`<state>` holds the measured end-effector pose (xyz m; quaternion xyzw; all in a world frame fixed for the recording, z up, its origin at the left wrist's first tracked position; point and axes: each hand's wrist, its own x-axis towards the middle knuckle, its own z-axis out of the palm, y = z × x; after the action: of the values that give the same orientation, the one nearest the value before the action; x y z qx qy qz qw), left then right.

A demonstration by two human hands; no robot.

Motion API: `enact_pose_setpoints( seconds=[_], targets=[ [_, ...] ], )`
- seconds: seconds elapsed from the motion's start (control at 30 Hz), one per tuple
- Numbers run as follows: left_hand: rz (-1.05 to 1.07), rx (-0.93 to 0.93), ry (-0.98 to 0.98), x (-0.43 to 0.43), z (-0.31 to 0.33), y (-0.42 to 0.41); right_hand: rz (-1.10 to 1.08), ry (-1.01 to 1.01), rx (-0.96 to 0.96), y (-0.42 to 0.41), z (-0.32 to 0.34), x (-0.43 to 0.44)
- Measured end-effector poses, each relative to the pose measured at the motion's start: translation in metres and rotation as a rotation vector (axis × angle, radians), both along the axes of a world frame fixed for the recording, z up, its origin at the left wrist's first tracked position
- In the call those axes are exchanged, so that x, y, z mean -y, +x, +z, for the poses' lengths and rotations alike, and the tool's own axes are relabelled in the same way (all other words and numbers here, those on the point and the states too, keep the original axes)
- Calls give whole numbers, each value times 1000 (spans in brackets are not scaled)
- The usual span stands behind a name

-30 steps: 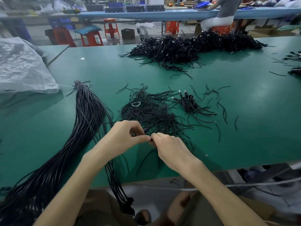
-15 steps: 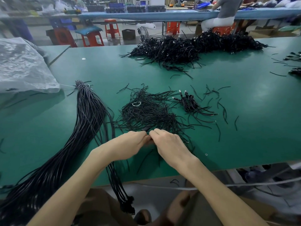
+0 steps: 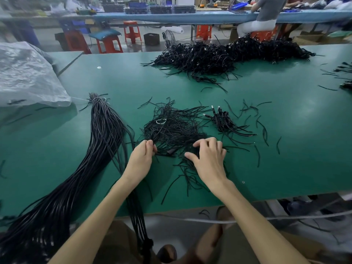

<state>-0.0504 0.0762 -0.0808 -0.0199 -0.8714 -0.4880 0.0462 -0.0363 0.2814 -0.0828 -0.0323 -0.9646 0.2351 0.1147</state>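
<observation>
Brightness: moderately bright and even, with a cool cast over the green table (image 3: 285,159).
Source: overhead; pale soft sheen patches lie on the table's right half.
Shadows: faint and diffuse, darkest under the near edge of the plastic sheet (image 3: 28,73) and beneath the right hand (image 3: 209,161).
Glare: white glints on the sheet's crinkles; grey highlights run along the long cable bundle (image 3: 106,134).
Focus: single strands resolve in the loose wire pile (image 3: 171,128).
Blur: red stools (image 3: 109,42) and far bench are soft and hazy.
Distortion: wide-angle; bench lines bow, forearms stretch toward the bottom corners.
</observation>
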Motion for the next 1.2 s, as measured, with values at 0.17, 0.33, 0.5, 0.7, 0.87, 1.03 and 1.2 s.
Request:
enact_pose_setpoints(
  seconds=[0.17, 0.33, 0.5, 0.7, 0.87, 1.03, 1.2],
  targets=[
    [-10, -16, 32, 1, -4, 2, 2, -86, -46, -4, -8, 3],
    [-23, -21, 26, 2, -8, 3, -5, -123, -89, -3, -8, 0],
    [-46, -19, 10, 2, -8, 4, -53, -236, -206, 0, -6, -3],
    [-51, -18, -15, 1, -8, 4, -105, -382, -271, 0, -6, -5],
    [-55, -25, -22, 3, -9, 4, -115, -476, -469, 5, -1, -8],
    [-48, -28, -24, 3, -10, 2, -39, -519, -581, 10, 10, -4],
    [-49, -42, -73, 3, -12, 3, 53, -1077, -423, 15, 28, 12]
  ],
)
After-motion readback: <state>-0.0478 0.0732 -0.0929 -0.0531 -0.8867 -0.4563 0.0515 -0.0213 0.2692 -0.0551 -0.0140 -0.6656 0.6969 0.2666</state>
